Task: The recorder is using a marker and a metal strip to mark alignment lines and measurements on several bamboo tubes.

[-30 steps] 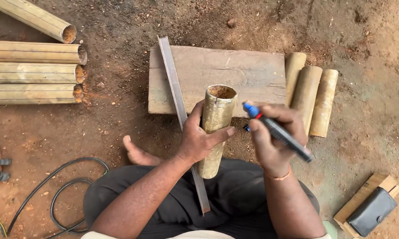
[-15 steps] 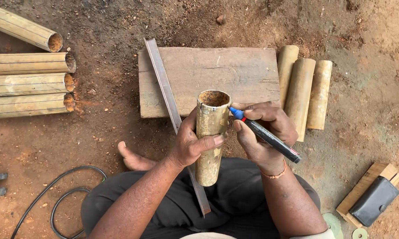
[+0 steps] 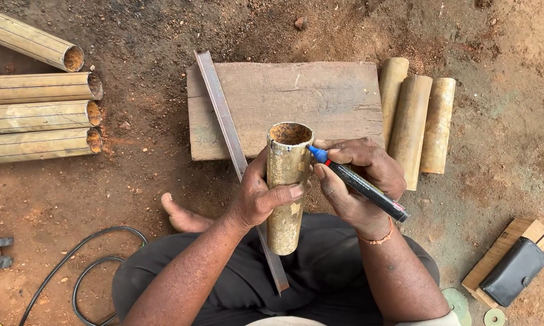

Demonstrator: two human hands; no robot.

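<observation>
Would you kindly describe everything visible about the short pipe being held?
The short pipe is a hollow, yellowish metal tube with a rusty inside, its open end facing the camera. The left hand grips its middle, above the person's lap. The blue tip of a marker, held in the right hand, touches it near the rim.

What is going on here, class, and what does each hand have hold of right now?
A person sits on bare earth, the left hand gripping a short brass-coloured pipe upright. The right hand holds a blue-tipped marker with its tip against the pipe near the open top rim. In front lies a wooden board with a metal strip across its left edge. More pipes lie at left, and three short pieces at right.
</observation>
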